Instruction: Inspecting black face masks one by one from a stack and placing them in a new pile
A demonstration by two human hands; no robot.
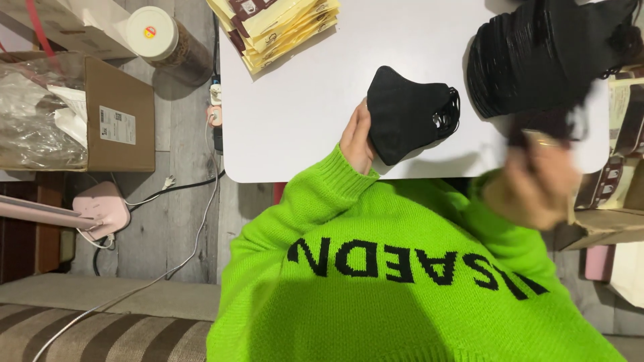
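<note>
A folded black face mask (406, 114) lies on the white table (295, 127) near its front edge. My left hand (357, 139) grips the mask's left edge with thumb and fingers. My right hand (533, 184) is motion-blurred at the table's right front corner, closed around what looks like a flat brown and cream pouch (545, 133); the blur hides its details. A tall pile of black masks (537, 57) sits at the table's far right. My green sweater sleeves fill the foreground.
A stack of cream and brown pouches (278, 27) lies at the table's far left. More pouches and a cardboard box (614, 174) stand to the right. On the floor at left are an open cardboard box (100, 114), a white-lidded jar (164, 40), a pink lamp base (104, 208) and cables.
</note>
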